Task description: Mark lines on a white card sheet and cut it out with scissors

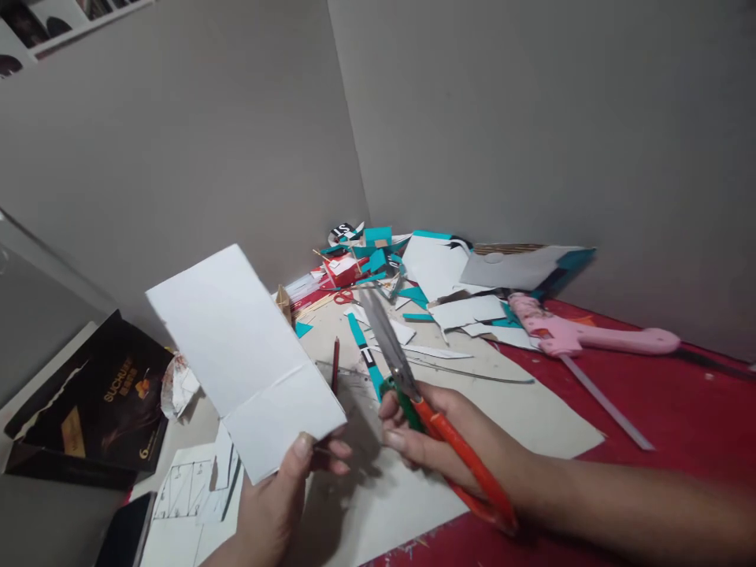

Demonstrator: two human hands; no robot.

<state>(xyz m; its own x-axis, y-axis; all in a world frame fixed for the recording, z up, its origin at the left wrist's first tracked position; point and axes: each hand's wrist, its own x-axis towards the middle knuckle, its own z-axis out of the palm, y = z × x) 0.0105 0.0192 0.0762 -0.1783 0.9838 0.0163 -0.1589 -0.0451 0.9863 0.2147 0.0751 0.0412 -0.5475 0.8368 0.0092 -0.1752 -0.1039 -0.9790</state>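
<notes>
The left hand (275,492) pinches a white rectangular card (233,335) at eight o'clock, near a black cardboard box (98,421) (lettered "SUCHU…", "6"), while the right hand (442,433) curls its fingers round orange-handled metal scissors (403,376) at five.

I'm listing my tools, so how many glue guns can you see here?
1. The pink glue gun lies on the right, its handle over the red surface and its other end by the cardboard scraps. Others could be hidden under those.
</notes>
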